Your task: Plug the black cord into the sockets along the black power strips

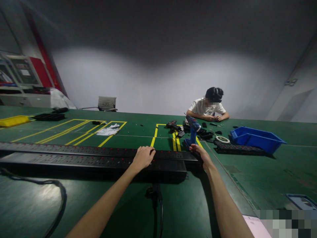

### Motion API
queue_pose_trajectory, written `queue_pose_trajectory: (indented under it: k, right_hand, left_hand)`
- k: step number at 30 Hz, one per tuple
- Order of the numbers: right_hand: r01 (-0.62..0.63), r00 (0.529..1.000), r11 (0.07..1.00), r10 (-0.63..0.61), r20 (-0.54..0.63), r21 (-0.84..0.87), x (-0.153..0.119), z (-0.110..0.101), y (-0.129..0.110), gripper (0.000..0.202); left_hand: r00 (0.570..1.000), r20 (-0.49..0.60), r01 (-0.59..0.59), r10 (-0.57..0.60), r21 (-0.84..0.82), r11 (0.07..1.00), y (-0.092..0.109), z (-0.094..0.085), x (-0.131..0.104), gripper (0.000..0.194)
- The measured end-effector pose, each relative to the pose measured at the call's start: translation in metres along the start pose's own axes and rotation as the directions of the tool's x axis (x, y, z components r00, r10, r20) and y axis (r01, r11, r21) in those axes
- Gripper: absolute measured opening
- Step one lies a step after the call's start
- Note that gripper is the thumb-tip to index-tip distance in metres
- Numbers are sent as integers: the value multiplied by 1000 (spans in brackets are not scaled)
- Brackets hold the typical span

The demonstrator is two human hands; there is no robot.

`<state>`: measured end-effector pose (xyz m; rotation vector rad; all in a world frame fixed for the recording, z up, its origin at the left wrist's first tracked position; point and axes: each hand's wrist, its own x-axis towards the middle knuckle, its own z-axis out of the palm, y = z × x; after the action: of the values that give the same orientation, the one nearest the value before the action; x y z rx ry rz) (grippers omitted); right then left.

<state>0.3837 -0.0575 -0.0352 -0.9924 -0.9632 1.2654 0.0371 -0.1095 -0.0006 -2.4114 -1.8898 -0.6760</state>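
Note:
Two long black power strips with red dots lie side by side across the green table point(119, 205). My left hand point(144, 157) rests on them, its fingers curled over the edge of the rear strip point(170, 154) just behind the front strip point(168, 167). At the rear strip's right end is my right hand point(201, 155), fingers closed round that end. A blue cordless drill point(193, 130) stands upright just beyond my right hand. In front of the strips a black plug and cable point(160, 201) hang down toward the near edge.
Across the table a person point(208, 107) leans on their forearms. A blue bin point(257, 138), a white ring point(223, 139) and a short black strip point(237, 148) lie at the right. White papers point(108, 130) are at the back; a thick cable point(63, 195) curves at the left.

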Motion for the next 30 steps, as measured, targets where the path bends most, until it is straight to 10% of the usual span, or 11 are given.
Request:
queue_pose_trajectory:
  k: [14,30]
  right_hand:
    - [-2,1000,999,2,23,-33,-9,29,4,32]
    - [-45,999,998,44,17,52,-3,31,10,31]
  left_hand:
    - [968,-59,249,-245,63,966,4,-1,-5,33]
    - [964,-72,263,-257,88,961,4,-3,-8,32]
